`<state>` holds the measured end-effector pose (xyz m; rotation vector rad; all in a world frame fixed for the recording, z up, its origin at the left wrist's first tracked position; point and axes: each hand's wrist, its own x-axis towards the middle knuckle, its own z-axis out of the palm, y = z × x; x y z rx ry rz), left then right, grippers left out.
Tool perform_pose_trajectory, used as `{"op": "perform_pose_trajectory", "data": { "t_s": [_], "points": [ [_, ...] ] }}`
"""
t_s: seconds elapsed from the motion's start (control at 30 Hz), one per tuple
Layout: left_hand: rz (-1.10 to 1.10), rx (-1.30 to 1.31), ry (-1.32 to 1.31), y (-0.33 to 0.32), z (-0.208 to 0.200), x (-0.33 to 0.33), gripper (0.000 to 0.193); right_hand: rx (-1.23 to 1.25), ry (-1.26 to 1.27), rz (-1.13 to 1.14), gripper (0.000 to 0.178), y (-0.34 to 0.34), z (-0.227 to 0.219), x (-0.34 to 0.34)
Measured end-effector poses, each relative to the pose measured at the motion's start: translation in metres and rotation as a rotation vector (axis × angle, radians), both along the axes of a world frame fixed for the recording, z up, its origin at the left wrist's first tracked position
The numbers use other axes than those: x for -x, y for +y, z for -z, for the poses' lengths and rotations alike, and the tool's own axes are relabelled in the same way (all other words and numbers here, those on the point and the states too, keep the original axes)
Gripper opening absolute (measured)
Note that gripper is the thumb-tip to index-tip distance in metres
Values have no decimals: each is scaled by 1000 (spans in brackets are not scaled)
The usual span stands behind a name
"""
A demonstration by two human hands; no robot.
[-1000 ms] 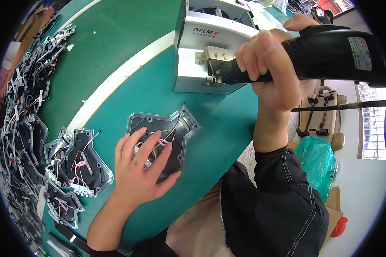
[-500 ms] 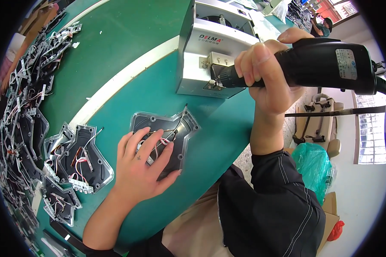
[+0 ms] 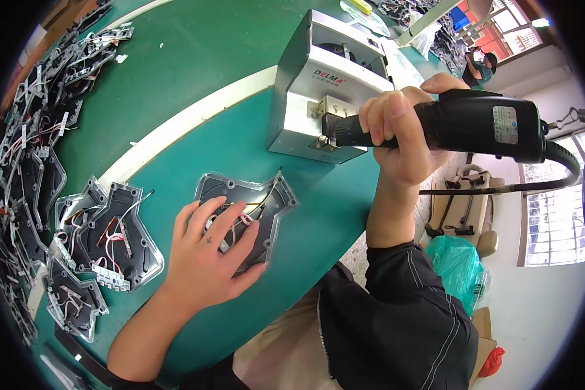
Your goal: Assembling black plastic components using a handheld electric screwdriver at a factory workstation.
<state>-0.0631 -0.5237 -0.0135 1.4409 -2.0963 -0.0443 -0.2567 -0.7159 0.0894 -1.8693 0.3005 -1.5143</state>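
So the left hand (image 3: 211,253) is palm down with the fingers spread, not gripping anything, just resting on a black housing with a clear rim (image 3: 268,209). That housing lies on the green desk (image 3: 331,221), a bit in from the near edge, its wired inside facing up. I'd guess the flat palm is there so the housing doesn't slide and the loose wires (image 3: 246,220) stay tucked down. The right hand (image 3: 406,133) is wrapped tight around a black electric screwdriver (image 3: 478,123), held sideways with its nose at the front block of a silver screw feeder (image 3: 315,97). Can't tell exactly where the bit ends, since the block hides it. The feeder stands farther from the near edge than the housing, probably so it's an easy reach for the right arm. Toward the left edge of the desk there's a small group of similar open housings (image 3: 127,244), then a big messy heap of wired parts (image 3: 42,123) along that edge. A white strip (image 3: 195,123) curves across the green top. Past the near edge, off to the right: a teal plastic bag (image 3: 458,263), a red bag (image 3: 491,361) and a barred window (image 3: 556,208). Another person (image 3: 482,70) is way in the background.
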Motion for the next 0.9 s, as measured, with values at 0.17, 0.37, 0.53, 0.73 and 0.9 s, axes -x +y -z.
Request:
{"op": "perform_pose_trajectory", "data": {
  "t_s": [0.17,0.37,0.53,0.73,0.9],
  "points": [
    [-3,-5,14,3,0,-1,56,-146,-9,-68,36,3,-5,-1],
    [-14,-7,4,3,-1,0,48,-123,-117,-8,35,12,-10,-2],
    [-12,-3,7,3,-1,-1,49,-130,-303,-157,37,2,-4,2],
    [-8,-2,3,3,-3,-1,49,-49,-86,32,35,3,-2,-5],
    [-13,-8,1,4,-2,-2,48,-59,-65,52,34,6,0,-6]
  ]
}}
